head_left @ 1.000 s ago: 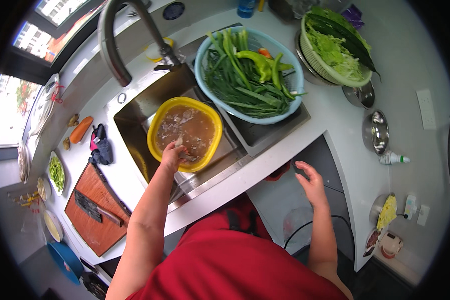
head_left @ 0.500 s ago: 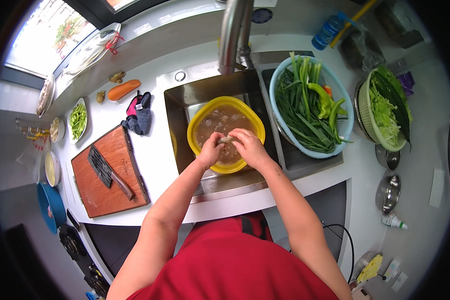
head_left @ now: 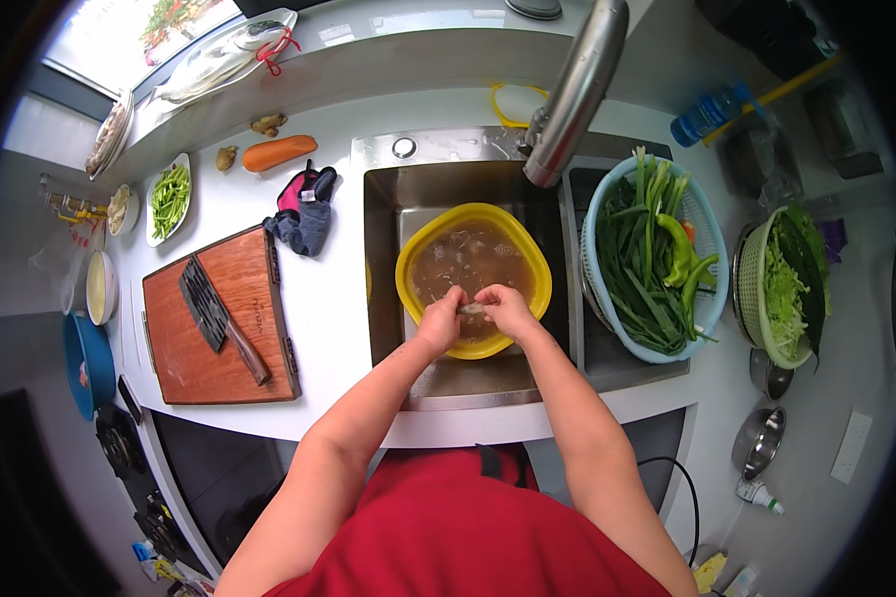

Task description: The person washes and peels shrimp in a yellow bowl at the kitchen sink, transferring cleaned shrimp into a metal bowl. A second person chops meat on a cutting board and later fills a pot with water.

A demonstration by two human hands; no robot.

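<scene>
A small pale, greyish piece (head_left: 473,308) sits between the person's two hands, above the near part of a yellow basin (head_left: 404,274) of cloudy brown water (head_left: 483,261). The left hand (head_left: 442,320) has its fingers curled in, thumb and fingertips drawn close together at the piece's left end; the right hand (head_left: 509,310) bends in from the other side, its fingertips nearly closed on the right end. The piece thus lies at the tips of both hands rather than in either palm, a grip that probably suits something small and slippery, leaving each hand free to work its own end. Holding it over the basin likely lets drips fall back into the water, and the basin standing inside the steel sink (head_left: 380,338) would catch any splash. The faucet (head_left: 579,95) rises behind and to the right, clear of the hands. A blue basket (head_left: 589,239) of greens stands at the sink's right, while the cutting board (head_left: 179,363) with a cleaver (head_left: 227,326) on it lies well to the left on the tabletop (head_left: 329,328), presumably kept apart from the wet work.
</scene>
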